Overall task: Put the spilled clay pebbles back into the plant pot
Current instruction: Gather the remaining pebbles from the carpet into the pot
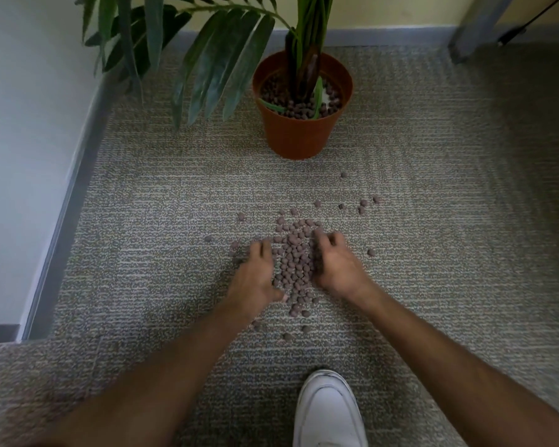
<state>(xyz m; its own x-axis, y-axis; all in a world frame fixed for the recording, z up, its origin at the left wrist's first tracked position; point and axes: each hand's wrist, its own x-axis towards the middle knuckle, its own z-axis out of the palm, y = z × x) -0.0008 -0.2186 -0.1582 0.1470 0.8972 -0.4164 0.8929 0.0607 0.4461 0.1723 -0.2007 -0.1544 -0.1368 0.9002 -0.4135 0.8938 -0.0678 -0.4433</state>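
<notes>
Pebbles: the clay pebbles [296, 259] lie heaped on the carpet [433, 221], just short of frame centre toward 6 o'clock. The plant pot [299, 133] stands upright at 12 o'clock from the heap, well apart from it, already part-filled with pebbles around the plant stem [307, 69].

We have both hands down on the carpet, one on each flank of the heap. The left hand [255, 279] sits at the heap's 9 o'clock, the right hand [338, 267] at its 3 o'clock. Both are spread and lightly cupped, palms facing inward, edges touching the outermost pebbles. Neither has closed around anything yet.

Step in hand, as we judge it: corral the heap into a tight ridge, then scoop. To do it well we should keep the little-finger edges pressed into the carpet pile so no pebble slips under, draw the palms together evenly, and lift only a load that the two cupped hands can seal.

Heap orientation: its long axis runs 12 to 6 o'clock, the far end pointing at the pot. Strays lie at 1 to 2 o'clock, a few at 6 o'clock near the white shoe [328, 411], and some at 10 o'clock. These need a second sweep.
</notes>
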